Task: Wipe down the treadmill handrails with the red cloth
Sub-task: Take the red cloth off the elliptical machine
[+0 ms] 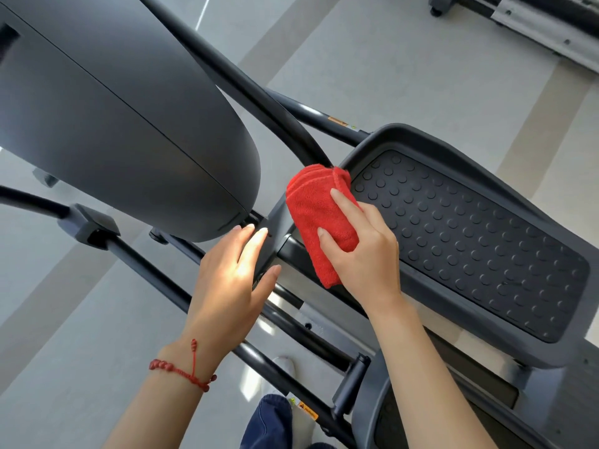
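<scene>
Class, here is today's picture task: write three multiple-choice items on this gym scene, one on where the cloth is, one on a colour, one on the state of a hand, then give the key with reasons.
1. Where is the red cloth?
A. on the floor
B. under the right hand, at the front of the studded pedal
C. over the grey housing

2. What colour is the bracelet on the left wrist?
A. red
B. blue
C. white

3. How is the left hand?
A. clenched in a fist
B. gripping the cloth
C. fingers straight, against the frame

Key: B, fingers curl over the folded cloth there; A, its cord and beads are red; C, straight fingers hold nothing.
</scene>
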`<action>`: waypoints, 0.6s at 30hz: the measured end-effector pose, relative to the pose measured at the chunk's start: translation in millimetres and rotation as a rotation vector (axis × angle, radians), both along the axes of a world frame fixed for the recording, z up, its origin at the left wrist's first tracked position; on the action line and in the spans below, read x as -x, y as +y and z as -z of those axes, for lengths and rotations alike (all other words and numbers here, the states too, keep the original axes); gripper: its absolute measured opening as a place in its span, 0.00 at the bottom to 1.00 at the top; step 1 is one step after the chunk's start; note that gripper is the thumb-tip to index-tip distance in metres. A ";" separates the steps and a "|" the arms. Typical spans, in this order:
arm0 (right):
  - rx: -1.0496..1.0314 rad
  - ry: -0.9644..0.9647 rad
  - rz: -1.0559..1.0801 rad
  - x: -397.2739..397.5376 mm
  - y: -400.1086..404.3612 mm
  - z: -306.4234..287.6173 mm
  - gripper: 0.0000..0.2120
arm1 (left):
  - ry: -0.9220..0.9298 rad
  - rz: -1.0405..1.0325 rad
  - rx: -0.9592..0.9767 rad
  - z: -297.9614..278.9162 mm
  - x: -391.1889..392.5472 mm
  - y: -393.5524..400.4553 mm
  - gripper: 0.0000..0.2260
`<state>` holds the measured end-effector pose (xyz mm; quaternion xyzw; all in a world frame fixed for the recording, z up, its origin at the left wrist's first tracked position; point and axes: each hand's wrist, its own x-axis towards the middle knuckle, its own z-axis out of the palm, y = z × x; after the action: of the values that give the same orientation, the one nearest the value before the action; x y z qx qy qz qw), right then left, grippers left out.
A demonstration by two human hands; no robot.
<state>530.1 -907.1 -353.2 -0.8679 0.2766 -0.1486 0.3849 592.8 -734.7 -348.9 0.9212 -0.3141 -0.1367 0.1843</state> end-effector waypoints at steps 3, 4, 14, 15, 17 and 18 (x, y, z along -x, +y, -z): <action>0.001 -0.056 0.010 10.3 11.2 -3.8 0.24 | -0.047 0.021 -0.024 -5.5 6.3 5.5 0.28; 0.004 -0.074 0.018 14.1 14.2 -4.8 0.24 | -0.053 0.016 -0.027 -6.6 9.7 8.0 0.28; 0.012 -0.150 -0.027 77.8 37.0 -24.0 0.23 | -0.152 -0.082 -0.043 -24.1 83.1 41.2 0.26; 0.012 -0.154 -0.043 85.4 40.4 -26.4 0.23 | -0.160 -0.097 -0.043 -26.4 92.7 44.6 0.25; 0.009 -0.161 -0.078 101.3 48.0 -33.0 0.23 | -0.171 -0.133 -0.029 -32.0 113.0 52.5 0.25; 0.009 -0.160 -0.088 106.8 51.0 -35.2 0.23 | -0.169 -0.149 -0.024 -33.6 120.1 55.3 0.25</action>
<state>423.3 -856.1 -318.0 -0.8662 0.2060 -0.2017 0.4082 472.7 -679.4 -315.3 0.9524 -0.2575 -0.0483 0.1559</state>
